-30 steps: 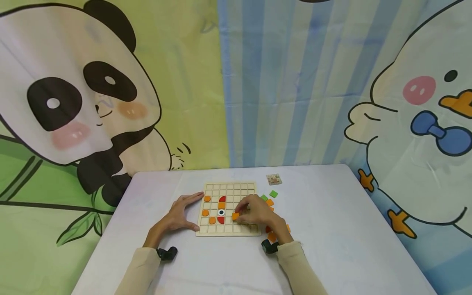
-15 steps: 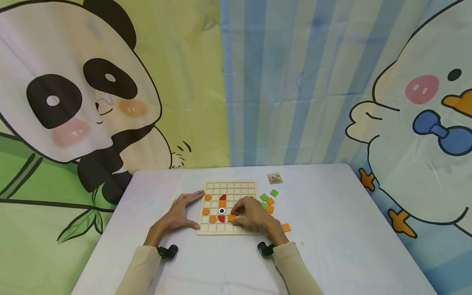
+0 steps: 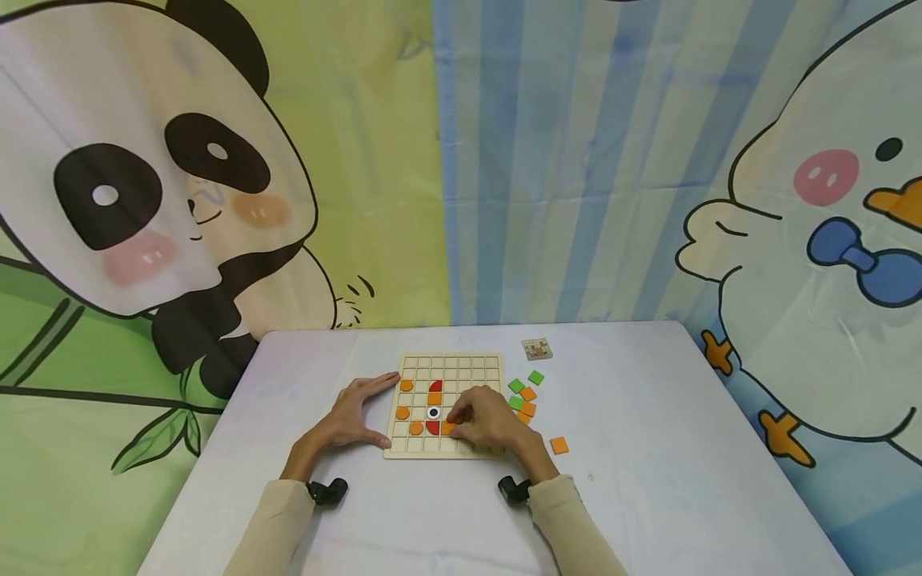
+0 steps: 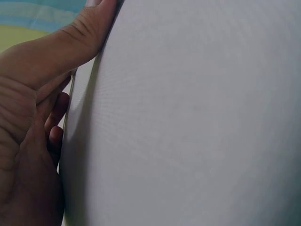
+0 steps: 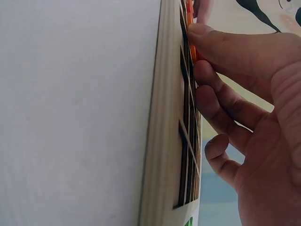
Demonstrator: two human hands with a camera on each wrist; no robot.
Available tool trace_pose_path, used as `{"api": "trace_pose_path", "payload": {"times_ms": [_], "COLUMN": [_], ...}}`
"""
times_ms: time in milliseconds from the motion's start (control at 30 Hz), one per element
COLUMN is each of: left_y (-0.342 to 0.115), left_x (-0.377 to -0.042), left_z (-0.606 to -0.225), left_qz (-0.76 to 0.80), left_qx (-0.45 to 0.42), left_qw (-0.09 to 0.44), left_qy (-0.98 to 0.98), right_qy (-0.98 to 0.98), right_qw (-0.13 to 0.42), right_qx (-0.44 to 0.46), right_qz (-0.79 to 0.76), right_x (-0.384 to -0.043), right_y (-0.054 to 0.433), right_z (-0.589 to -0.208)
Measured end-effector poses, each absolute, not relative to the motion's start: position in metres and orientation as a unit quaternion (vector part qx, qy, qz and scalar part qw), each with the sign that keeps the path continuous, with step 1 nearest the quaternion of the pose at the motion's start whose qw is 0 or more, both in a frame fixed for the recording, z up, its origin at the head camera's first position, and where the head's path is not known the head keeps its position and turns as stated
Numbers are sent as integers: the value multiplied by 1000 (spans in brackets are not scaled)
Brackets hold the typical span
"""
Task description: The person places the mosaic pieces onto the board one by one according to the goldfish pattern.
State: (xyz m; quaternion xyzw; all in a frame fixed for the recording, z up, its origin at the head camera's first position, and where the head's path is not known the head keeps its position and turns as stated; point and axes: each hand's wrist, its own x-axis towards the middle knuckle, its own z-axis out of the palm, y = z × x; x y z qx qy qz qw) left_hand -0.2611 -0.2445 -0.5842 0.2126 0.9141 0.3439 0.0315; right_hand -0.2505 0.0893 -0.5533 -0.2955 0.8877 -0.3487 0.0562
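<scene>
A pale wooden grid board (image 3: 425, 455) lies on the table. On it are orange round pieces (image 3: 402, 413), two red quarter-round pieces (image 3: 435, 386), an orange square (image 3: 434, 398) and a white disc with a black dot (image 3: 433, 413). My left hand (image 3: 351, 418) spreads thumb and fingers against the board's left edge. With thumb and fingertips, my right hand (image 3: 491, 419) pinches an orange square tile (image 3: 447, 429) low over the board, just right of the lower red piece. The right wrist view shows the thumb on this orange tile (image 5: 192, 49); the hand covers the board's right part.
Right of the board lie loose green tiles (image 3: 536, 377) and orange tiles (image 3: 528, 394). A separate orange tile (image 3: 559, 445) sits nearer the right forearm. A small patterned card (image 3: 537, 349) is at the back of the white table (image 3: 648, 416).
My right hand has moved a little left with the orange square tile, bringing it beside the lower red piece. The left hand has stayed at the board's edge.
</scene>
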Motion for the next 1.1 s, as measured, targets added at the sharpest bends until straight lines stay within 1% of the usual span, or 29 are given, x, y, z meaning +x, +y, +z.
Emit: {"api": "trace_pose_path", "payload": {"times_ms": [233, 400, 500, 567, 700, 833, 1100], "left_y": [-244, -242, -242, -242, -243, -245, -245], "left_x": [-260, -260, -260, -261, -260, -260, -262], "left_z": [-582, -581, -581, -581, -583, -584, -585], "left_qz": [345, 351, 349, 349, 346, 341, 346], "left_qx": [211, 208, 207, 207, 209, 209, 213], "left_qw": [34, 40, 39, 38, 38, 34, 32], "left_qy": [914, 912, 913, 913, 914, 916, 913], "right_qy": [892, 877, 860, 854, 869, 892, 902], "right_qw": [60, 53, 44, 50, 67, 73, 87], "right_qx": [-289, -298, -316, -319, -287, -248, -223], "right_qz": [-341, -374, -398, -408, -397, -372, -360], "right_x": [-248, -248, -250, -250, -247, -243, -234], "right_y": [88, 102, 122, 139, 177, 209, 249], "right_z": [-551, -546, -542, -537, -530, -529, -530]}}
